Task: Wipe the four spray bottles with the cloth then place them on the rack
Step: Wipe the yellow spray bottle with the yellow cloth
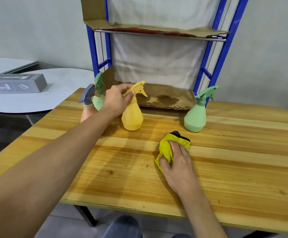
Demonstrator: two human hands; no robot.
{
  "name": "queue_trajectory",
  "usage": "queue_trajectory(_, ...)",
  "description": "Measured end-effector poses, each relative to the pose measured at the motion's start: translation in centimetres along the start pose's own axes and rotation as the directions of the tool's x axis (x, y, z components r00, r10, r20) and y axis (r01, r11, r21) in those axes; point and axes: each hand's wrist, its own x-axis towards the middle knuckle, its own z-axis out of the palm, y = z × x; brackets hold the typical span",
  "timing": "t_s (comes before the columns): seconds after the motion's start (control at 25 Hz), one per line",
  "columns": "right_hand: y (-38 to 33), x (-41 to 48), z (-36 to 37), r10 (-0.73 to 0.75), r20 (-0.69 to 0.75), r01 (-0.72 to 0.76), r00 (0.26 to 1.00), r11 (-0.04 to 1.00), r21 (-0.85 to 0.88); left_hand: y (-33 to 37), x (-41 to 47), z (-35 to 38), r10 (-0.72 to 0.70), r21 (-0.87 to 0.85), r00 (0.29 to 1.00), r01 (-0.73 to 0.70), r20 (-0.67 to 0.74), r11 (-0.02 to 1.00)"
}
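A yellow spray bottle [132, 117] stands upright on the wooden table [225, 169]. My left hand [117, 100] pinches its yellow trigger head. Behind my left arm stand a pink bottle with a grey head [86, 97] and a green bottle [98, 93], both partly hidden. Another green spray bottle [195, 117] stands to the right near the rack's leg. My right hand [177, 160] grips a crumpled yellow cloth [165, 148] lying on the table. The blue rack [215, 54] stands behind the table, its shelves lined with stained cardboard [165, 98].
A round white table [41, 95] at the left carries a grey box [17, 83]. A white sheet hangs at the rack's back. The rack's upper shelf [157, 30] holds only cardboard. My knee shows below the table's front edge.
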Motion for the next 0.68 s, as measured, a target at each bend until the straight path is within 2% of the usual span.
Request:
queue_trajectory(0.08, -0.1, -0.3, 0.0, -0.018, -0.05, 0.019, 0.999, 1.0, 0.021, 0.3, -2.3, -0.4, 0.051, -0.061, 0.997, -0.048, 0.052, 0.997)
queue_trajectory(0.12, 0.0, -0.4, -0.1, -0.002, -0.077, 0.009, 0.997, 0.996, 0.085, 0.6, -3.6, -0.6, 0.069, -0.101, 0.995, -0.062, 0.071, 0.993)
queue_trajectory(0.24, 0.2, -0.5, -0.8, 0.12, -0.2, -0.03, 0.972, 0.915, 0.401, 1.6, -7.9, -1.0, 0.129, -0.225, 0.983, -0.097, 0.13, 0.969)
queue_trajectory(0.32, 0.2, -0.7, -1.7, 0.157, -0.306, 0.029, 0.939, 0.851, 0.525, 2.0, -10.5, -1.3, 0.186, -0.29, 0.969, -0.134, 0.16, 0.947)
queue_trajectory(0.4, -1.2, -0.9, -2.9, 0.133, -0.383, 0.131, 0.914, 0.796, 0.591, 2.2, -12.2, -1.4, 0.238, -0.326, 0.954, -0.17, 0.181, 0.93)
queue_trajectory(0.48, -3.1, -1.0, -3.8, -0.007, -0.382, 0.263, 0.924, 0.737, 0.622, 2.2, -13.4, -1.2, 0.287, -0.318, 0.937, -0.215, 0.2, 0.923)
queue_trajectory(0.56, -4.6, -1.1, -4.1, -0.133, -0.312, 0.315, 0.941, 0.681, 0.661, 2.4, -13.9, -0.9, 0.326, -0.297, 0.925, -0.262, 0.193, 0.918)
queue_trajectory(0.6, -4.9, -1.0, -4.1, -0.138, -0.274, 0.294, 0.952, 0.665, 0.687, 2.5, -14.0, -0.9, 0.334, -0.291, 0.924, -0.273, 0.186, 0.917)
queue_trajectory(0.68, -5.1, -0.4, -4.0, -0.109, -0.273, 0.267, 0.956, 0.711, 0.65, 2.5, -14.2, -0.9, 0.331, -0.288, 0.928, -0.275, 0.17, 0.917)
